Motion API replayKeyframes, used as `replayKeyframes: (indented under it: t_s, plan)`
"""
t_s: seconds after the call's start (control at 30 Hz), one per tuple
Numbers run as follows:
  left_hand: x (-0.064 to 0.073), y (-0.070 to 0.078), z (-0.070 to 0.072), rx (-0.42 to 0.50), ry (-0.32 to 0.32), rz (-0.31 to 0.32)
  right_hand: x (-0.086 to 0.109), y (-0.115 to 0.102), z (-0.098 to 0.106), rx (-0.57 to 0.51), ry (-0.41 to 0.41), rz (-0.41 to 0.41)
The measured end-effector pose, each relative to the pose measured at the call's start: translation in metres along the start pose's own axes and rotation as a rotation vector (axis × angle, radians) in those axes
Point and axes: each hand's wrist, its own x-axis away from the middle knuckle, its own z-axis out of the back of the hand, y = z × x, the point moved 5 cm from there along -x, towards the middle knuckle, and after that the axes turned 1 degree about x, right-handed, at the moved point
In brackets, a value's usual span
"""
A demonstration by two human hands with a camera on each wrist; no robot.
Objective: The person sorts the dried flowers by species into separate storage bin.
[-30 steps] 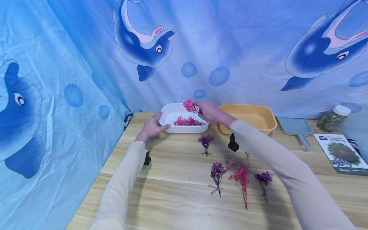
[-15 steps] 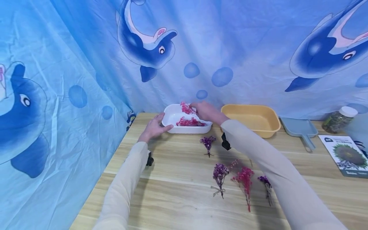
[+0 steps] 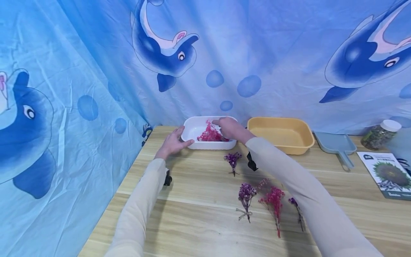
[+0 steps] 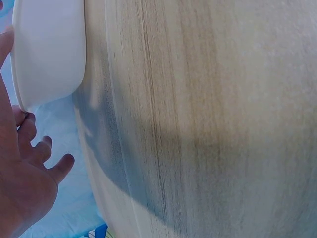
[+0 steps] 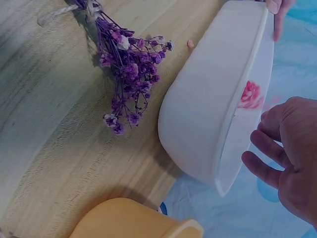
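Observation:
A white plastic basin [image 3: 212, 145] stands at the back of the table with pink dried flowers [image 3: 210, 135] inside. My left hand [image 3: 173, 143] holds its left end, thumb along the front and fingers at the rim [image 4: 17, 84]. Over the basin's right side is my right hand [image 3: 232, 128], its index finger extended above the flowers. In the right wrist view its other fingers [image 5: 265, 171] are loosely bent with nothing seen between them; the basin wall hides most of the flowers. A twine-tied purple dried-flower bunch [image 5: 131, 74] lies in front of the basin.
A yellow basin [image 3: 280, 135] sits right of the white one. Beyond it are a blue-grey dustpan [image 3: 335, 142], a lidded jar [image 3: 379, 135] and a flower-printed booklet [image 3: 386, 173]. Nearer lie another purple bunch [image 3: 246, 194], a pink bunch [image 3: 273, 200] and a purple bunch [image 3: 297, 208] partly behind the right sleeve.
My right hand has lowered the pink flower bunch into the white basin, where it now lies with the other pink flowers, and let go of it. My left hand keeps its place on the basin.

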Motion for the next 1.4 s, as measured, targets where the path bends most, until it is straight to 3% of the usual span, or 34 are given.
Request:
replayKeyframes:
  t_s: [0.33, 0.67, 1.07, 1.4]
  plan:
    - [0.001, 0.0, -0.002, -0.006, -0.013, 0.01, 0.026, 0.014, 0.011, -0.122, 0.126, 0.059]
    - [0.0, -0.003, 0.002, -0.009, -0.005, -0.008, 0.072, 0.032, 0.025, -0.291, 0.211, -0.016]
    - [-0.001, 0.0, 0.002, 0.011, -0.008, 0.016, 0.146, 0.038, 0.034, -0.453, 0.265, -0.084]
    - [-0.002, 0.001, 0.0, -0.006, -0.001, -0.037, 0.211, 0.031, 0.027, -0.564, 0.274, -0.144]
